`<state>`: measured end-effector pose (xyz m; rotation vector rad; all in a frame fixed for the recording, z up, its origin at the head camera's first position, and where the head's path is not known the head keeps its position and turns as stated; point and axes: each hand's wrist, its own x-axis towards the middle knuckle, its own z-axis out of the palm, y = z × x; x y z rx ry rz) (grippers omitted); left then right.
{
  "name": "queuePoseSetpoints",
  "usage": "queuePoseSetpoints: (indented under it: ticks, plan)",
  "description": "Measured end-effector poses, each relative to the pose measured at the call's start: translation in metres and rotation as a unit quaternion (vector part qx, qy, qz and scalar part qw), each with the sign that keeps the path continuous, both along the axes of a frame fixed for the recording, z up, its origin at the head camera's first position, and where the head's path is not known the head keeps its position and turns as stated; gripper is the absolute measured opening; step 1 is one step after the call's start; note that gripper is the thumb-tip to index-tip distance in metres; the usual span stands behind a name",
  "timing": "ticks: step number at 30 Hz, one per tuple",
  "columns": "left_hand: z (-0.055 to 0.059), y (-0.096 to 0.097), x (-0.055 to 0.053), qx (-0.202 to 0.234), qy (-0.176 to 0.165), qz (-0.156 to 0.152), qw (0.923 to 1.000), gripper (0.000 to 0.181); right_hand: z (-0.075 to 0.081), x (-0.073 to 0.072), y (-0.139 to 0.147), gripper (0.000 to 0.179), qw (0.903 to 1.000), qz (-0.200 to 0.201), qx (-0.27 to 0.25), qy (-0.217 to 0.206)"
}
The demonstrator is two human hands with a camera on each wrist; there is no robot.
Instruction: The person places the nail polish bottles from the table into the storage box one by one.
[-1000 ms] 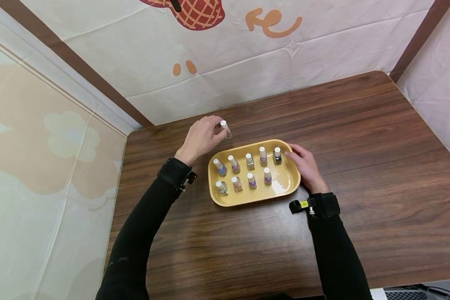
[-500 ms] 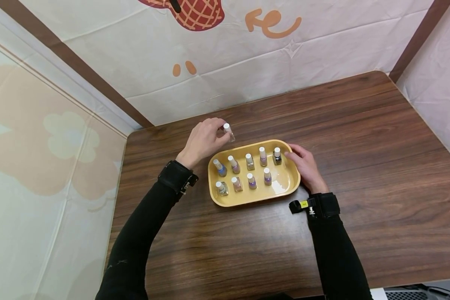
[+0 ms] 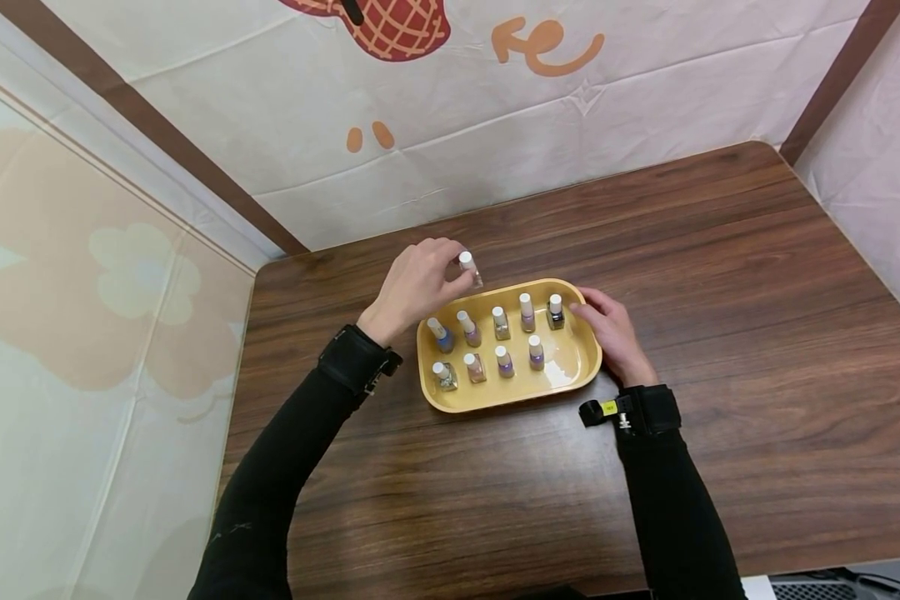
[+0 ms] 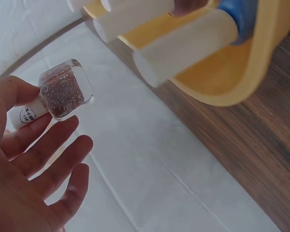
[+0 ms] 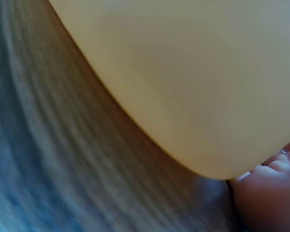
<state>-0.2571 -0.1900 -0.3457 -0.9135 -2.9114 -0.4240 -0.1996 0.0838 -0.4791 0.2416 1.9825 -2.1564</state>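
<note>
My left hand (image 3: 420,285) pinches a small nail polish bottle (image 3: 470,267) by its white cap, above the back edge of a yellow tray (image 3: 577,367). Seen from the left wrist, this bottle (image 4: 62,94) is clear glass with reddish-brown glitter inside, and the other fingers are spread apart. At the tray's right end, my right hand (image 3: 618,340) grips the rim with the thumb on top. The right wrist view shows mostly the tray's outer wall (image 5: 198,87) and part of that hand (image 5: 270,200).
Several white-capped nail polish bottles stand in two rows in the tray, among them a blue one (image 3: 442,337), a black one (image 3: 555,313) and a purple one (image 3: 504,363). The wooden table (image 3: 757,350) meets a printed cloth wall (image 3: 495,158) at the back.
My left hand has moved a little to the right and toward the tray with the nail polish bottle. The right hand and tray have stayed in place.
</note>
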Motion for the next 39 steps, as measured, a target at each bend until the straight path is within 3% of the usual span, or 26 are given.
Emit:
queuePoseSetpoints:
  ticks: [11, 39]
  plan:
    - [0.002, 0.012, 0.008, 0.003, 0.010, -0.034, 0.9994, 0.017, 0.000, 0.000, 0.001, 0.045, 1.0000, -0.002, -0.003, 0.001]
    - [0.007, 0.038, 0.028, -0.002, 0.016, -0.083, 0.9964, 0.018, 0.000, -0.001, 0.000, 0.045, 0.9999, 0.000, 0.010, -0.010]
